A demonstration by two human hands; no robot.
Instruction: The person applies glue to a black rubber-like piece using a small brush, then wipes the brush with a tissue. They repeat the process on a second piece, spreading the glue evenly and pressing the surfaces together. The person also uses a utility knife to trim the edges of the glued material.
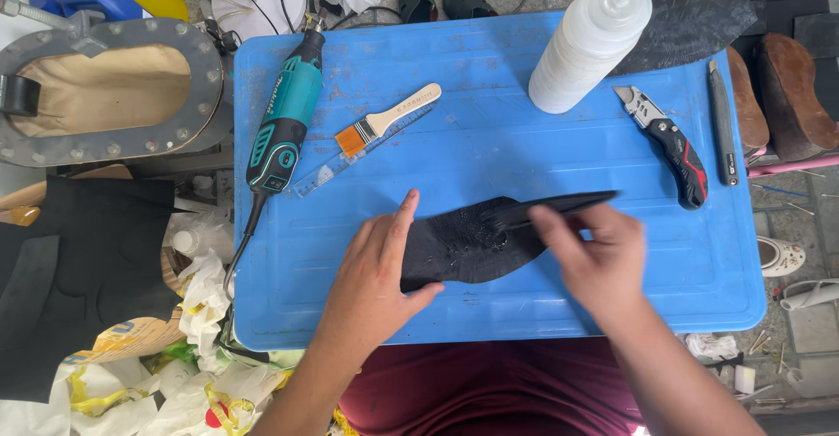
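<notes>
Head view, black sole (463, 248) under left fingers (404, 213), brush (559, 205) in right fingers (559, 231)

Shoe sole (463, 248) lies mid-tabletop (489, 139), near front edge. Rotary tool (287, 113) far left w/ paintbrush (384, 121) just right of it; squeeze bottle (587, 43) behind, utility knife (666, 139) right.

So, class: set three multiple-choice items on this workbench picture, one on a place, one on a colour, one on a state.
1. Where does the white squeeze bottle stand?
A near the tray's far right corner
B under the left hand
C on the floor

2. What colour is the tray?
A red
B blue
C green

3. What is the left hand doing?
A hanging free
B gripping the rotary tool
C pressing on the black sole

Answers: A, it stands beside the folding knife; B, the surface is blue; C, the palm lies on the sole.
</notes>
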